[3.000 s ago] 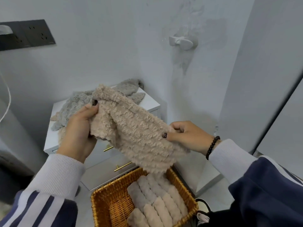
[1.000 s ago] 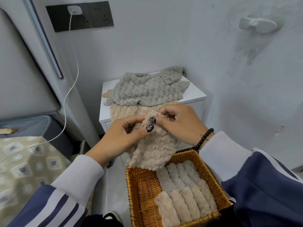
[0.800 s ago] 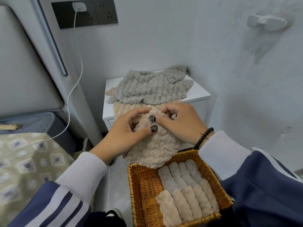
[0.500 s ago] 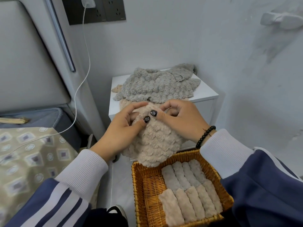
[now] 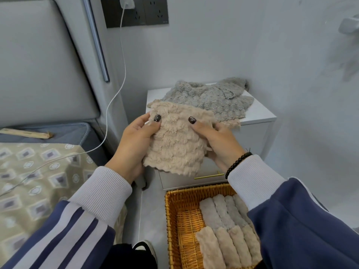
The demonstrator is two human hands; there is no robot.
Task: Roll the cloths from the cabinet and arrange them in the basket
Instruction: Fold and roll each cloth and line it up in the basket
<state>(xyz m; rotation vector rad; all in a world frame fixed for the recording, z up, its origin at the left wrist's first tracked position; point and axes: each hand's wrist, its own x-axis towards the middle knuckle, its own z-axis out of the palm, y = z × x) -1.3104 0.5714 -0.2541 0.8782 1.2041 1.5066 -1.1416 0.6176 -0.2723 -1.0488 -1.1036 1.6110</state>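
A fluffy beige cloth is held folded flat in front of the white cabinet. My left hand grips its left edge with the thumb on top. At its right edge my right hand grips the same way. A pile of grey cloths lies on the cabinet top, with a beige one peeking from under it. The wicker basket stands on the floor below, with several rolled beige and grey cloths lined up in its right part.
A bed with a patterned cover and grey headboard is at the left. A white cable hangs from the wall socket. Grey walls close in behind and to the right of the cabinet.
The hands moved apart from the cloth's middle to its two side edges, and the cloth now hangs flat and wider between them. The view has shifted left.
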